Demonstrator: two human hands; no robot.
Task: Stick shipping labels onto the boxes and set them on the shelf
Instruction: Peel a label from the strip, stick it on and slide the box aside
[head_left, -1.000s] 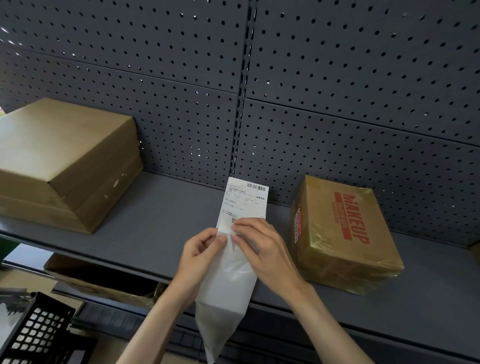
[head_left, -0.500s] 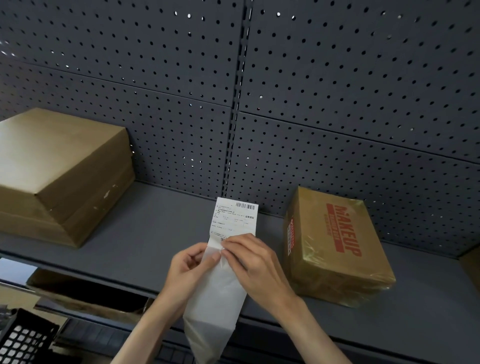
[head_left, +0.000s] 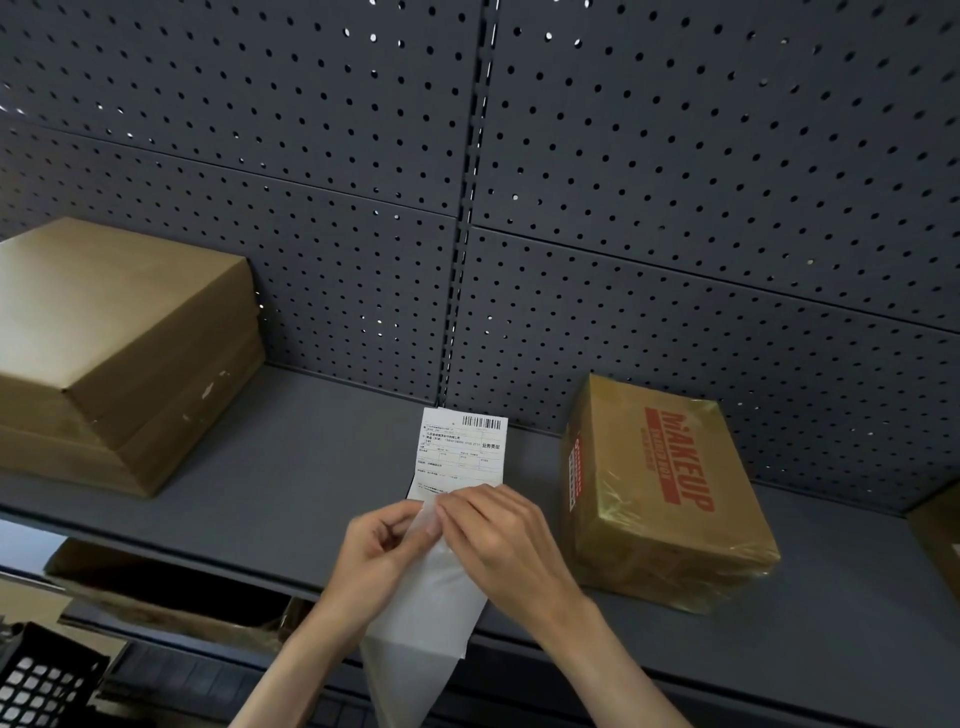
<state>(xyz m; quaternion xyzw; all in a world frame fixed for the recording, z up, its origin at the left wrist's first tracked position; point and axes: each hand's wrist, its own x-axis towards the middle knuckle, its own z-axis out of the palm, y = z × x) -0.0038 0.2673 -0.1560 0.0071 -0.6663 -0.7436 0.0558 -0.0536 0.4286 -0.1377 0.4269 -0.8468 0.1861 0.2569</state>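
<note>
- So, nearest the camera: two bare forearms come up from the bottom edge and meet in the middle, in front of the shelf lip.
- Left hand (head_left: 382, 551) has its fingers curled and pinches the shiny backing sheet (head_left: 421, 623), which hangs down below both hands and curls toward the bottom edge.
- Right hand (head_left: 501, 538) is curled too, fingertips pinching at the lower edge of the shipping label (head_left: 462, 449), right where label and backing meet.
- Label stands up above the hands, printed side facing the camera, barcode at its top right. Can't read the small text.
- Bottom left corner, below the shelf: a black lattice basket (head_left: 41, 686), and a dark open carton (head_left: 156, 592) on the level underneath.
- Shelf (head_left: 291, 478) is a flat dark grey metal board running across the whole view.
- On it, right of the hands and near them: a brown box (head_left: 660, 499) wrapped in glossy tape, red "MAKEUP" print on top, turned at an angle.
- Far left on the shelf: a bigger plain brown box (head_left: 114, 343), well apart from the hands.
- Far right edge: a sliver of another brown box (head_left: 940, 540).
- Behind everything: a dark grey pegboard back wall (head_left: 675, 182) with a slotted upright down the middle.
</note>
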